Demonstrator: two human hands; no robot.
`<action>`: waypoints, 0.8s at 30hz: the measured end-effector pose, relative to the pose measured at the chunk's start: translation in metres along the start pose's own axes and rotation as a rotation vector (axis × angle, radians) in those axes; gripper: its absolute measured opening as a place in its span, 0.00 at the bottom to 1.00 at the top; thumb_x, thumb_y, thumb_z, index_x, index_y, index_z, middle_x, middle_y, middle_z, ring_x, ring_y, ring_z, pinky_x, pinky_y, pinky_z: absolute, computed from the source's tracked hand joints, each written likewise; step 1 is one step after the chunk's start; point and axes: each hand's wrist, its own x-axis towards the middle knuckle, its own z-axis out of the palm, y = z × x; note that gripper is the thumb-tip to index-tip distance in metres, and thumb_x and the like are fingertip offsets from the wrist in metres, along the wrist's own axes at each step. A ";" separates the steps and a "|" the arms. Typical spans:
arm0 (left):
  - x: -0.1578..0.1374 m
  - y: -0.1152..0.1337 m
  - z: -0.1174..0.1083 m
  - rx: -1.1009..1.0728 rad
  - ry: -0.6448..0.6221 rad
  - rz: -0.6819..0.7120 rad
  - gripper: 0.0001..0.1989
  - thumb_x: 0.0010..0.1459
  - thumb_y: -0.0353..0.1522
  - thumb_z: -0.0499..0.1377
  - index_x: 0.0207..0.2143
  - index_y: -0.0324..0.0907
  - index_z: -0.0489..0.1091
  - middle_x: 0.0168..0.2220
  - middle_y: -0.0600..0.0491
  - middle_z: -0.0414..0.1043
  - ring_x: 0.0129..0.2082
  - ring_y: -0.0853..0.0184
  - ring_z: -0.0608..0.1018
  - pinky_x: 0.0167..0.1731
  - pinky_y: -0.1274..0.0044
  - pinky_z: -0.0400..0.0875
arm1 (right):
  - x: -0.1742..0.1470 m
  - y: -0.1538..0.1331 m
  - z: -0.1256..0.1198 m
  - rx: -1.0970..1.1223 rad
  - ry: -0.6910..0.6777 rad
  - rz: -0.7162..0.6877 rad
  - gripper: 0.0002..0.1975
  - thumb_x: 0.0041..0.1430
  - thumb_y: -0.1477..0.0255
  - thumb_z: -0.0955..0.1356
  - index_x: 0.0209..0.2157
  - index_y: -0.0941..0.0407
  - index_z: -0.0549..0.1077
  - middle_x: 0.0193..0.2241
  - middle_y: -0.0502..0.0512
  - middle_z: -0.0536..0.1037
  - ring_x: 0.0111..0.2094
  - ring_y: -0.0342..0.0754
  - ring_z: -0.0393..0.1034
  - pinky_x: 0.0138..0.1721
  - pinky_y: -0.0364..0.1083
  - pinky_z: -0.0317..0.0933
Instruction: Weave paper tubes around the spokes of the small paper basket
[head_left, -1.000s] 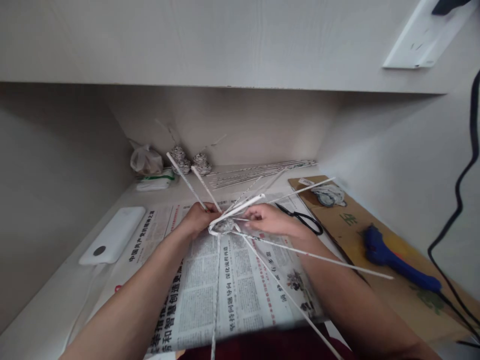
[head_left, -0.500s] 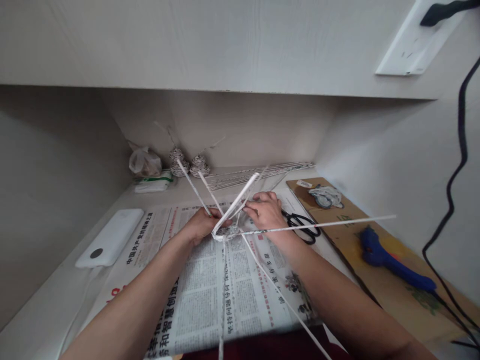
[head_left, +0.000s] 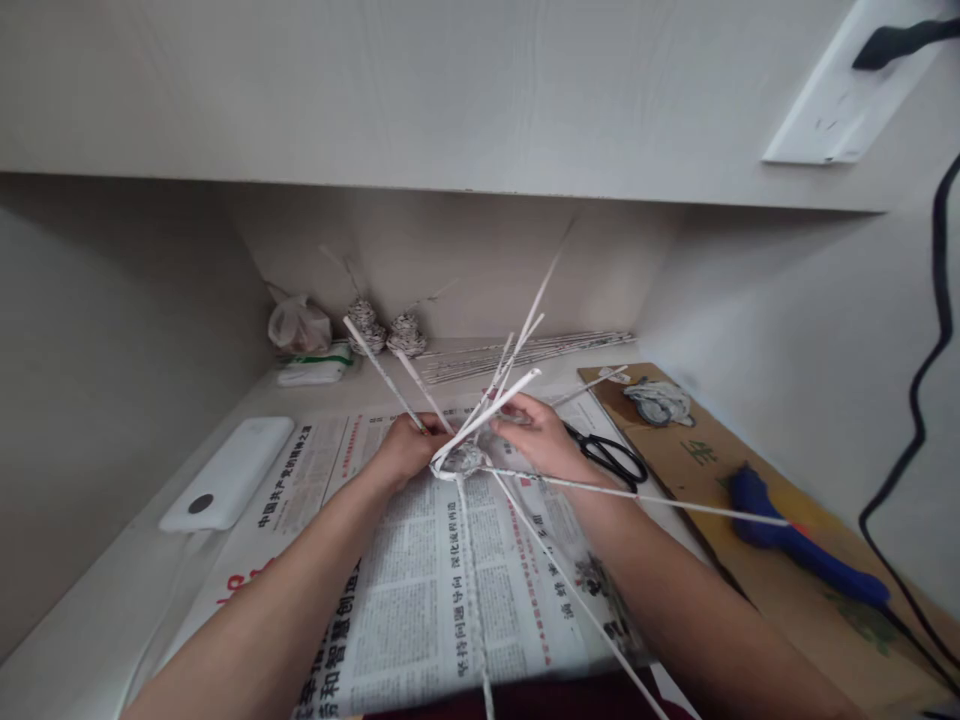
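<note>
A small round weave of rolled paper (head_left: 460,460) is held above the newspaper (head_left: 405,600), with long paper sticks fanning out from it on all sides. My left hand (head_left: 411,446) is closed on the weave's left edge, its fingertips partly hidden behind the sticks. On the far right side, my right hand (head_left: 531,428) has its fingers bent around the rim where several sticks cross. One thick white paper stick (head_left: 495,408) slants up and right across the top of the weave. Black-handled scissors (head_left: 611,455) lie just right of my right hand.
Two woven gourd shapes (head_left: 405,334) stand at the back beside a plastic bag (head_left: 298,325). A bundle of paper sticks (head_left: 540,352) lies along the back wall. At left is a white power bank (head_left: 229,475); at right, a blue glue gun (head_left: 802,545) on cardboard (head_left: 697,490).
My right hand has shifted slightly at the far rim, and more sticks now stand up there. The stick pointing right has swung lower. The whole view has shifted a little.
</note>
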 end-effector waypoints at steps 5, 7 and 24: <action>0.004 -0.005 0.001 -0.019 0.072 0.027 0.16 0.31 0.41 0.75 0.20 0.39 0.78 0.18 0.53 0.75 0.19 0.69 0.72 0.21 0.78 0.64 | -0.003 -0.006 0.011 0.189 0.125 0.121 0.13 0.44 0.62 0.76 0.27 0.56 0.76 0.26 0.51 0.79 0.31 0.47 0.72 0.36 0.46 0.66; 0.006 -0.007 0.001 -0.059 0.098 0.000 0.18 0.29 0.41 0.75 0.20 0.39 0.78 0.18 0.53 0.75 0.18 0.69 0.72 0.21 0.78 0.64 | -0.004 -0.007 0.015 0.233 0.186 0.192 0.13 0.42 0.63 0.76 0.26 0.56 0.74 0.23 0.50 0.77 0.27 0.46 0.71 0.30 0.45 0.65; 0.005 -0.010 0.003 -0.196 0.117 -0.025 0.18 0.31 0.41 0.75 0.19 0.38 0.75 0.20 0.52 0.76 0.20 0.69 0.72 0.22 0.78 0.64 | -0.011 -0.014 0.014 0.369 0.156 0.096 0.22 0.55 0.50 0.71 0.26 0.55 0.73 0.20 0.49 0.72 0.23 0.43 0.66 0.27 0.44 0.63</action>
